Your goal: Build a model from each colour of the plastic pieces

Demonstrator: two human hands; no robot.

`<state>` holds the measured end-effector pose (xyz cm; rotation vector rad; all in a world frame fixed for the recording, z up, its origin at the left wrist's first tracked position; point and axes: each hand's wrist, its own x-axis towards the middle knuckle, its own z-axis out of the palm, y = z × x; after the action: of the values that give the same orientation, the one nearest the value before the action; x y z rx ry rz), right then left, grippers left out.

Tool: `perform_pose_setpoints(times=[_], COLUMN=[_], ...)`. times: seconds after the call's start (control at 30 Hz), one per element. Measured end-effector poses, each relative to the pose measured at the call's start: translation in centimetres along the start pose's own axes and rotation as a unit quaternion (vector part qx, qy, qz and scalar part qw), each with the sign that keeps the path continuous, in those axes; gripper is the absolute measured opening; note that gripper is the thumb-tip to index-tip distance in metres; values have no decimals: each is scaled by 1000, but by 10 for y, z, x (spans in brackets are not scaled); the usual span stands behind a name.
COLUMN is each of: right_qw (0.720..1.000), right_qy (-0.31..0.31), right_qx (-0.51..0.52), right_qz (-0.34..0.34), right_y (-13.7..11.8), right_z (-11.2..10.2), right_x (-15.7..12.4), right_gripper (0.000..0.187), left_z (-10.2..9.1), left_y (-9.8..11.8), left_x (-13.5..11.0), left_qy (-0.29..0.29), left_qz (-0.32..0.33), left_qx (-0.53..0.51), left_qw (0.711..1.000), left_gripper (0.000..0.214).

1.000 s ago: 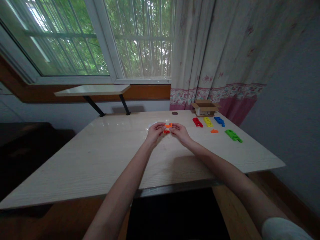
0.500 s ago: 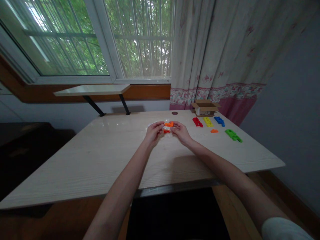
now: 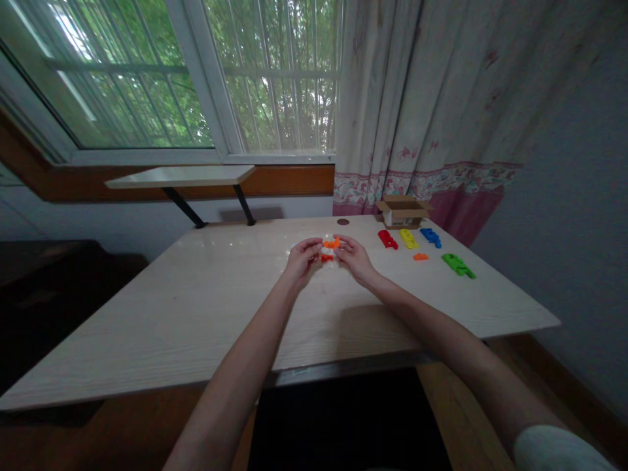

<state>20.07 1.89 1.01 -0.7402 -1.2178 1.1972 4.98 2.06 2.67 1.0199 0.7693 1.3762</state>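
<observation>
Both of my hands meet over the middle of the pale wooden table (image 3: 196, 314). My left hand (image 3: 303, 258) and my right hand (image 3: 354, 259) pinch a small cluster of orange plastic pieces (image 3: 330, 248) between their fingertips, just above the tabletop. Something white shows among the orange pieces; I cannot make out what it is. Fingers of both hands are curled closed around the cluster.
To the right lie a red piece (image 3: 387, 240), a yellow piece (image 3: 408, 239), a blue piece (image 3: 430, 237), a small orange piece (image 3: 420, 256) and a green piece (image 3: 458, 265). An open cardboard box (image 3: 403, 212) stands behind them by the curtain. A small shelf (image 3: 181, 176) juts under the window.
The hands have stayed in place while their fingers turned the orange cluster slightly; a white part came into sight among the pieces.
</observation>
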Motion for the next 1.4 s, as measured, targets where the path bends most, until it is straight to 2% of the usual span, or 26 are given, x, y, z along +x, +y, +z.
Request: perform_pose_setpoints(times=[0.1,0.4,0.83,0.93,1.0,1.1,1.23,1.3,1.4], right_qw=[1000,999,995,983,964,932,898,892,912], right_qy=[4,-3,-17,-19,-16,-8,-8,-10,17], right_qx=[-15,-42,-99,-173,-238,-317,-385,-395,-360], right_qz=[-5,12,-14,-64,-116,-176,-214,-218,-197], right_y=[0,-3,4,4,3,1,-2,-3,-4], right_z=[-1,2,-1,-4,-6,-9,-10,-9,-8], right_x=[0,-2,-2,-3,-5,-7,-8,-8,-7], right_gripper=[47,39,26,21,20,19,16,15,18], left_z=[1,-1,-3,-4,-4,-2,2,2,1], left_y=[0,-5,-10,-11,-10,-9,-4,-3,-3], left_x=[-1,2,6,7,6,3,-1,-2,-1], left_qy=[-8,-31,2,15,14,-7,-40,-39,-23], left_qz=[-4,3,6,5,-2,-7,-16,-15,0], left_qx=[1,20,73,72,65,50,59,60,41], left_qw=[1000,999,997,997,998,999,997,997,999], left_gripper=[34,33,33,35,37,39,42,42,38])
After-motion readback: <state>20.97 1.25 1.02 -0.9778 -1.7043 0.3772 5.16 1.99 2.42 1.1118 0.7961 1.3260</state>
